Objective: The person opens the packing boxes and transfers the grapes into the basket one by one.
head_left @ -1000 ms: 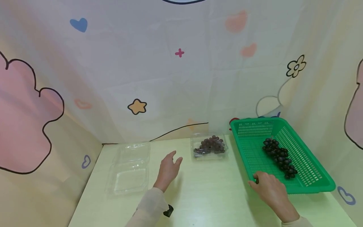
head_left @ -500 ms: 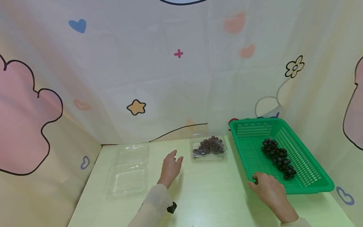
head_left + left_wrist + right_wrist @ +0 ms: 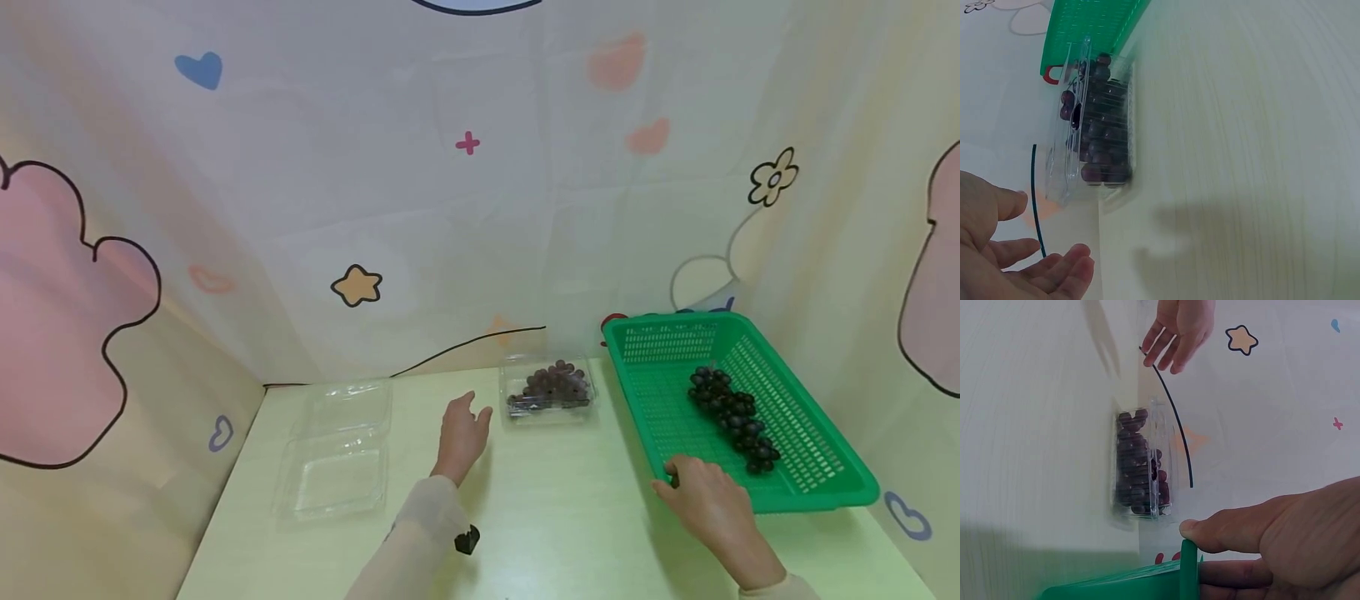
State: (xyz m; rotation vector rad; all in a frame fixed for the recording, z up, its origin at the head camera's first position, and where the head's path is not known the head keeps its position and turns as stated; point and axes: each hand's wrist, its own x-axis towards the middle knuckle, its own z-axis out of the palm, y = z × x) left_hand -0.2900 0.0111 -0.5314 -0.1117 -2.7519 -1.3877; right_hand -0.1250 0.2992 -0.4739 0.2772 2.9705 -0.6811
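Observation:
My left hand hovers above the table with loosely bent, spread fingers and nothing in them. Just to its right, by the back wall, a clear plastic clamshell box holds dark grapes; a gap separates hand and box. My right hand grips the near left corner of a green plastic basket, its thumb on one side of the rim and fingers on the other. Inside the basket lies a bunch of dark grapes.
On the table's left side lies a clear plastic clamshell, opened flat with lid and base spread. A patterned curtain hangs close behind the table and along both sides.
My left hand has moved a little to the right and forward, closer to the filled box. The right hand keeps its hold on the basket rim.

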